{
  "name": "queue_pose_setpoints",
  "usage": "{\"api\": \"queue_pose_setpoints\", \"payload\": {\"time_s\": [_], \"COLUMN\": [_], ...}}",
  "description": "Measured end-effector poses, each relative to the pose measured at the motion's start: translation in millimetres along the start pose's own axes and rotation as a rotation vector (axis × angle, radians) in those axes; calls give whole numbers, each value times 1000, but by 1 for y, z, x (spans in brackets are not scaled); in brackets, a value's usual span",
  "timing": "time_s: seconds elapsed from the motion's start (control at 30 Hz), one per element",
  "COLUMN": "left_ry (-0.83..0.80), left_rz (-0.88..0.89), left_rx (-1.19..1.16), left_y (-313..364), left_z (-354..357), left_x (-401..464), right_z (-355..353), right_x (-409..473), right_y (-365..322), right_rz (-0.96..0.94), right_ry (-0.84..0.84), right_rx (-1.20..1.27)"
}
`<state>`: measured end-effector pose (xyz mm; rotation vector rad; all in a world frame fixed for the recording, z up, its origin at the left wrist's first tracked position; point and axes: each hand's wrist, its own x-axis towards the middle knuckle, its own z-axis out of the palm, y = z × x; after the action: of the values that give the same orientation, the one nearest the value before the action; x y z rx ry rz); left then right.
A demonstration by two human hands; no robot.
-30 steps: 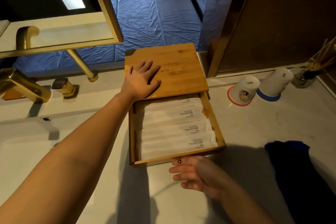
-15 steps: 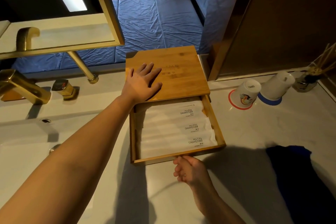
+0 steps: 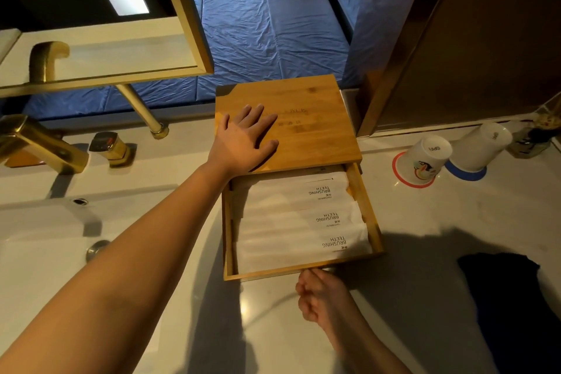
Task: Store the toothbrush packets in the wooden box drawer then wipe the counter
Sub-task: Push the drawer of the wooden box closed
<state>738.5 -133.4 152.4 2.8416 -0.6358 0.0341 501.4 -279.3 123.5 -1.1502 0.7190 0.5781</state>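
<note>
The wooden box (image 3: 291, 121) stands on the pale counter (image 3: 425, 222), at its back edge between the basin and a dark door panel. The left hand (image 3: 243, 140) lies flat on the box lid, palm down, fingers spread wide and holding nothing.

The drawer (image 3: 368, 215) is drawn partly out toward the viewer. Three toothbrush packets (image 3: 297, 218) are visible inside it, white, laid side by side across the drawer, each printed "BRUSHING TEETH". The rearmost packet lies partly under the lid's edge.

The right hand (image 3: 323, 294) is at the middle of the drawer's front edge, fingers curled in narrow, knuckles up. The knob is hidden by the hand, so whether the fingers grip it cannot be told.

A dark cloth (image 3: 513, 307) lies on the counter to the right, well apart from the box. Two white cups (image 3: 449, 152) stand upside down behind it on the right, one on a red coaster and one on a blue coaster, just beside each other. A gold tap (image 3: 33, 143) sits at the left behind the basin (image 3: 39, 240), with a mirror frame (image 3: 188, 24) above.
</note>
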Motion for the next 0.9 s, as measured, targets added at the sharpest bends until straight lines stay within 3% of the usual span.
{"api": "queue_pose_setpoints", "payload": {"time_s": [0.33,0.53,0.9], "left_ry": [-33,-28,-25], "left_rz": [-14,-11,-6], "left_rx": [-2,-7,-22], "left_y": [1,1,0], "left_z": [-3,-2,-2], "left_x": [-1,-1,-2], "right_z": [8,2,28], "right_x": [5,2,22], "right_y": [-5,-12,-56], "right_rz": [-57,-38,-161], "right_ry": [42,-25,106], "right_rx": [-42,58,-74]}}
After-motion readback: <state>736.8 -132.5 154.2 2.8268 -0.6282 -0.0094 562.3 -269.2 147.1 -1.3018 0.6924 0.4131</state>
